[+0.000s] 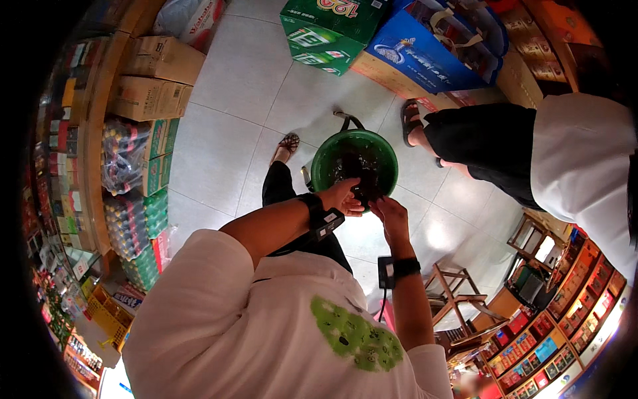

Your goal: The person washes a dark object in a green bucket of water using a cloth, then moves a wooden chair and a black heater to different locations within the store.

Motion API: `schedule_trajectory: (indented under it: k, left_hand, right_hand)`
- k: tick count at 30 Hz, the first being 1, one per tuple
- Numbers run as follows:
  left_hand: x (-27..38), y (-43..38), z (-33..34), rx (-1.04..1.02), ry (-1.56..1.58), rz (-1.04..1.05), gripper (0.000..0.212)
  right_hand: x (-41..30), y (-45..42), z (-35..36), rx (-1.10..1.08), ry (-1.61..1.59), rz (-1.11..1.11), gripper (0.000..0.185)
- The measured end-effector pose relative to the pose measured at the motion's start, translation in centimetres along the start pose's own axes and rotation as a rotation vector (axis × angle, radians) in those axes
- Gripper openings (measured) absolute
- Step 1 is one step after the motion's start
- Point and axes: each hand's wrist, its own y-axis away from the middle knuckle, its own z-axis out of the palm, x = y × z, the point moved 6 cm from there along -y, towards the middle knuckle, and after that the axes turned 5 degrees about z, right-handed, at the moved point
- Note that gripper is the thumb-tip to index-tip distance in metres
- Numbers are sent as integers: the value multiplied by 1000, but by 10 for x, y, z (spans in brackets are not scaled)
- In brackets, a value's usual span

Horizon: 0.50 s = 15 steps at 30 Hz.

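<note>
A round green basin (321, 152) stands before me, with dark, glistening contents (360, 162) whose kind I cannot make out. Over its near left rim is my left hand (345, 198), thumb stretched toward the dark contents and the other fingers curled. Whether that hand grips anything is unclear. My right hand (391, 212) is at the near right rim, its fingertips pinched together on a dark strand or edge of the material (373, 192). A black strap with a small box is around each wrist.
Another person (478, 149) in black trousers stands to the right of the basin. Green and blue cartons (408, 55) are at the far side. Boxes and bottle packs (132, 154) line the left. A wooden chair (458, 304) and stocked shelves (543, 349) are at lower right.
</note>
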Motion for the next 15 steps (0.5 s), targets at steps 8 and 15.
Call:
schedule_trajectory:
  k: [8, 15]
  left_hand:
    - [0, -6, 50, -374, 305, 17, 33]
    - [-12, -55, 39, -410, 251, -107, 19]
  right_hand:
    - [-59, 91, 16, -159, 124, -103, 22]
    - [-91, 128, 16, -167, 235, -221, 20]
